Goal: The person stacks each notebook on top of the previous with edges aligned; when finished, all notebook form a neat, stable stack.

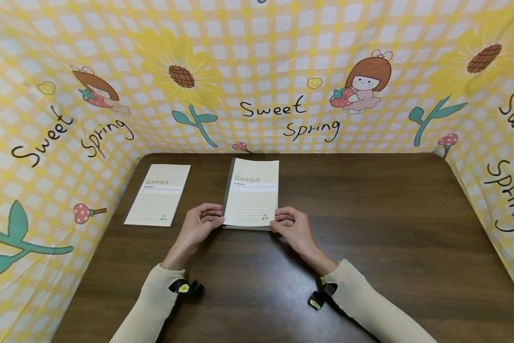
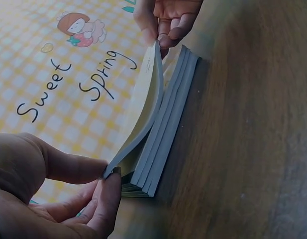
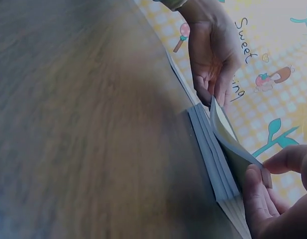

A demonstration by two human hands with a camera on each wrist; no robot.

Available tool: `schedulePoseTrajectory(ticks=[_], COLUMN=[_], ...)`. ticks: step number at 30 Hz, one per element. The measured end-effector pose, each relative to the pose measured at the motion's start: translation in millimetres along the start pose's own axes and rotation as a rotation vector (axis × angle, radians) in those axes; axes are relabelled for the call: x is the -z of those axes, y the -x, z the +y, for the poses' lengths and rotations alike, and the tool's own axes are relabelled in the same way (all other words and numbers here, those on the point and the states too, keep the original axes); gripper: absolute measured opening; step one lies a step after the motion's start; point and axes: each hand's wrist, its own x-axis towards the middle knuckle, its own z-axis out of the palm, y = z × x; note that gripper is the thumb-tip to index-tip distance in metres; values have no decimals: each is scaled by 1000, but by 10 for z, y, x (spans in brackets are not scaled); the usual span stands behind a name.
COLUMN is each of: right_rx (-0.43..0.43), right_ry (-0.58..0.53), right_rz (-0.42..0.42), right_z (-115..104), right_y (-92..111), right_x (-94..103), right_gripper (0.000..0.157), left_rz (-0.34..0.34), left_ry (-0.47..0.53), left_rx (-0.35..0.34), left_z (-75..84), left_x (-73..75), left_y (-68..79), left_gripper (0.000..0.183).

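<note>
A cream "Gambit" notebook (image 1: 253,197) with a dark spine lies uppermost on a stack of similar notebooks (image 2: 165,119) at the table's middle. Its near edge is raised off the stack and bows downward between the two hands. My left hand (image 1: 200,223) pinches the near left corner between thumb and fingers. At the near right corner, my right hand (image 1: 294,227) pinches the same notebook. Both wrist views show the gap under the lifted edge, while the stack's lower notebooks stay flat on the table.
Another "Gambit" notebook (image 1: 158,195) lies flat to the left of the stack. The dark wooden table (image 1: 377,228) is bordered at the back and sides by a yellow checked cloth (image 1: 274,62) printed with flowers and lettering.
</note>
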Motion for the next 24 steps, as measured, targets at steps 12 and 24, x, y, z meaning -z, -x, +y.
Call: schedulePoseTrajectory(ticks=[12,24], right_rx=[-7,36], right_ry=[57,157], right_rz=[20,28], right_z=[52,78], right_y=[13,38], right_x=[80,110], right_gripper=[28,28], left_rz=[13,43], left_ry=[-103,-225], left_rx=[-24,-52], left_z=[-41,-39], left_x=[-45,-73], left_y=[21,33], left_gripper=[36,33])
